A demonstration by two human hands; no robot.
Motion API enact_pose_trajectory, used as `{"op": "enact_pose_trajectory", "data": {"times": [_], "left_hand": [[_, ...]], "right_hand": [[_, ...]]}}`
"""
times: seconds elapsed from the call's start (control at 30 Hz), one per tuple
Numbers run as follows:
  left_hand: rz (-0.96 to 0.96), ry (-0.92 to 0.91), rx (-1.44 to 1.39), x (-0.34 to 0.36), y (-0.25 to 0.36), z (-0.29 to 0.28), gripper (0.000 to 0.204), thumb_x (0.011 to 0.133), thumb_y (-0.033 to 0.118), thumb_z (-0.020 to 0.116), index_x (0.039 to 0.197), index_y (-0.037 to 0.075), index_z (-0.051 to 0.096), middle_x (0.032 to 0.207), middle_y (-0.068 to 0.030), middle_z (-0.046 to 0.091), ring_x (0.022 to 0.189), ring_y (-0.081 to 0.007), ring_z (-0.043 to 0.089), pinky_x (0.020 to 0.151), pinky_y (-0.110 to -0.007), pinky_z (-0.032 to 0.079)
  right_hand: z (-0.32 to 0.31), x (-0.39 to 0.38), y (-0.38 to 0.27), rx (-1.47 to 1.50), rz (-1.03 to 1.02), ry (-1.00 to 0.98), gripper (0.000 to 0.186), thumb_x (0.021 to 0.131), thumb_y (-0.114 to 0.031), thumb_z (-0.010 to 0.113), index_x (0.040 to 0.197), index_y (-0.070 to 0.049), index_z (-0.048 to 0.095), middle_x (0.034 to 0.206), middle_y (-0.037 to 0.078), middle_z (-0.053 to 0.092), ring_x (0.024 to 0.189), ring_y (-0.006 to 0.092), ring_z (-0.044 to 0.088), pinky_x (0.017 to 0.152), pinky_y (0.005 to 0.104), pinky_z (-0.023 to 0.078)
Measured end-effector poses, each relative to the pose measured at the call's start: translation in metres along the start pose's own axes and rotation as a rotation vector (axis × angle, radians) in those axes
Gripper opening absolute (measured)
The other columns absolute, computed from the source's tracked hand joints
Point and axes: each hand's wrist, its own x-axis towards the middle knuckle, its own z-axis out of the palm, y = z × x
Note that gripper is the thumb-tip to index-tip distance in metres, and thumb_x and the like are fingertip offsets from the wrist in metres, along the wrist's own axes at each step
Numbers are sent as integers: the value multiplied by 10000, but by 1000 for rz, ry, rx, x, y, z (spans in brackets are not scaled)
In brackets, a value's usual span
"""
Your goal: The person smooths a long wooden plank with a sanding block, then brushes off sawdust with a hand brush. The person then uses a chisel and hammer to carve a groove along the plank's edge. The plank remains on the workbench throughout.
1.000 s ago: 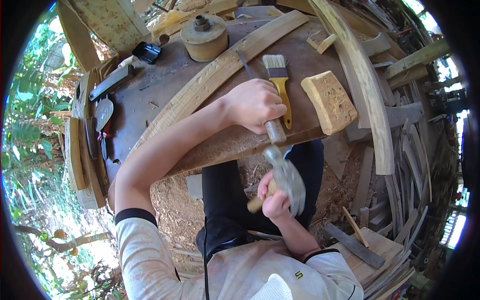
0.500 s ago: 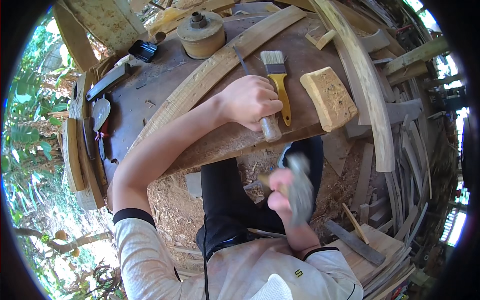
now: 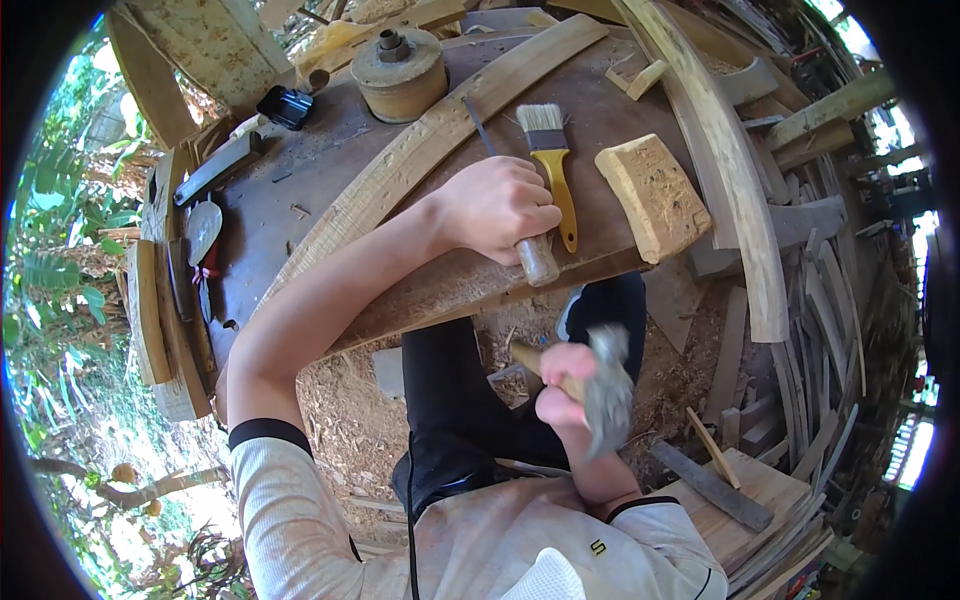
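My left hand (image 3: 500, 210) is closed around the wooden handle of a chisel (image 3: 538, 262). The chisel's thin metal blade runs away from me, its far end over a long curved board (image 3: 390, 190) on the workbench. Down by my right thigh, off the bench's near edge, my right hand (image 3: 562, 388) grips a hammer (image 3: 608, 392) by its wooden handle. The grey metal head is slightly blurred and apart from the chisel. Just right of my left hand lies a paintbrush (image 3: 556, 180) with a yellow handle and pale bristles.
A wooden block (image 3: 655, 200) sits at the bench's right corner, near a long curved timber (image 3: 735, 170). A round wooden piece with a bolt (image 3: 398, 78) stands at the back. At left lie a trowel-like tool (image 3: 204, 230) and a bar (image 3: 218, 168). Offcuts (image 3: 790, 440) pile up at right.
The hammer in my right hand has shifted slightly down and to the right. My left hand keeps its grip on the chisel.
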Motion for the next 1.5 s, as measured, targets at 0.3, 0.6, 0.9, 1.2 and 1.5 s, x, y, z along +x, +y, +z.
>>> {"op": "enact_pose_trajectory", "data": {"times": [0.3, 0.6, 0.9, 1.2, 1.5], "left_hand": [[-9, 3, -10, -4, -1, 1, 426, 513, 278, 817, 730, 101, 496, 698, -57, 520, 680, -302, 591, 640, -427, 491], [-10, -47, 13, 0, -2, 0, 433, 541, 266, 851, 738, 98, 504, 720, -64, 562, 706, -313, 617, 664, -431, 514], [-25, -95, 25, 9, -2, 0, 422, 554, 248, 854, 746, 102, 507, 729, -61, 567, 705, -304, 617, 681, -424, 526], [-3, -93, 13, 9, -4, 0, 429, 553, 248, 854, 750, 103, 502, 743, -59, 574, 715, -303, 624, 678, -425, 526], [-16, -56, 33, 3, -6, 2, 393, 599, 255, 831, 759, 99, 507, 729, -61, 562, 710, -297, 626, 671, -431, 528]], "right_hand": [[16, -1, -11, 297, 531, -68, 335, 1039, -330, 522, 852, -54, 550, 615, 42, 529, 494, 174, 528, 473, 298, 397], [13, -12, -1, 171, 233, 42, 501, 1080, -437, 467, 717, -93, 479, 621, 37, 505, 524, 175, 530, 478, 323, 353], [22, -8, 4, 304, -61, 148, 361, 1074, -280, 438, 783, -75, 493, 640, 23, 492, 506, 131, 464, 474, 294, 335], [17, -22, 18, 348, 92, 142, 665, 1081, -671, 386, 820, -72, 510, 651, 29, 490, 541, 152, 494, 495, 286, 352], [22, -6, -1, 434, 304, 29, 662, 1059, -730, 393, 1002, -78, 496, 714, 23, 468, 532, 121, 438, 481, 269, 353]]}}
